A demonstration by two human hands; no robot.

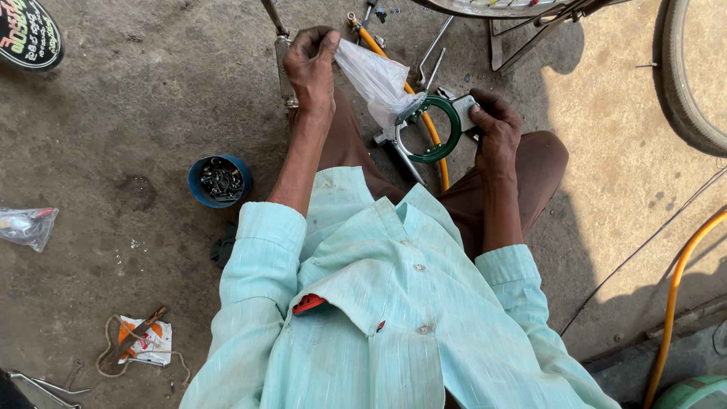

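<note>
Nearest the camera: pale green shirt (394, 318), sleeves rolled, person crouched over a concrete floor (113, 113). Left hand (312, 64) is raised, fingers (327, 47) pinched shut on the top of a thin clear plastic bag (375, 79). Right hand (494, 129) is closed round the grey body of a green ring lock (443, 129), held just above the knees; the bag's lower end is bunched against the lock's near side, so the lock looks partly out of its wrapper. To do this well, I'd judge: keep the right grip firm on the lock body, pull the bag straight up & away w/ the left so the film doesn't snag on the ring or bracket, and don't let small parts drop. On the floor to the left: blue tub (219, 182) of dark nuts/bolts, a clear packet (26, 226), a torn orange-white wrapper (148, 341) w/ cord. Further out, beyond the hands: orange hose (413, 91), metal rods, a bike pedal (285, 72), a tyre (693, 76) at far right.
</note>
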